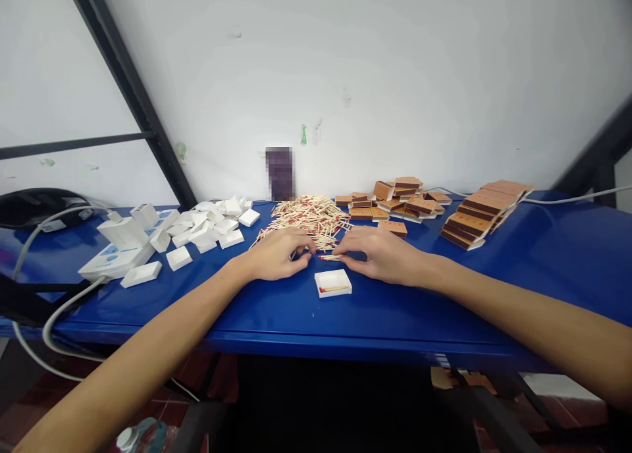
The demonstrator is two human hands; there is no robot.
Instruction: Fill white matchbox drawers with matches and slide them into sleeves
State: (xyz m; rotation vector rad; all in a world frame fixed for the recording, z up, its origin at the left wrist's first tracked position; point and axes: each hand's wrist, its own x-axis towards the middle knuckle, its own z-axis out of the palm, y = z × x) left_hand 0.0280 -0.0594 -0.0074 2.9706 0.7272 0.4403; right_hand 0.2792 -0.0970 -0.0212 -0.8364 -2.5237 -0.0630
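My right hand [378,255] pinches a few matches [328,257] between thumb and fingertips, their red heads pointing left. Facing it, my left hand [281,252] is curled at the front edge of a large heap of matches [311,216], thumb and forefinger slightly apart. I see nothing held in it, though the inner fingers are partly hidden. Just in front of both hands, a white matchbox tray [333,275] lies open side up. A few red-headed matches [336,289] lie along its near side.
White empty trays [212,222] are piled on the left, beside a white power strip [111,261] with plugs and cables. Brown matchbox sleeves [407,203] lie behind on the right, with a stacked row of sleeves [486,213] farther right. A blurred dark box [280,173] stands against the wall.
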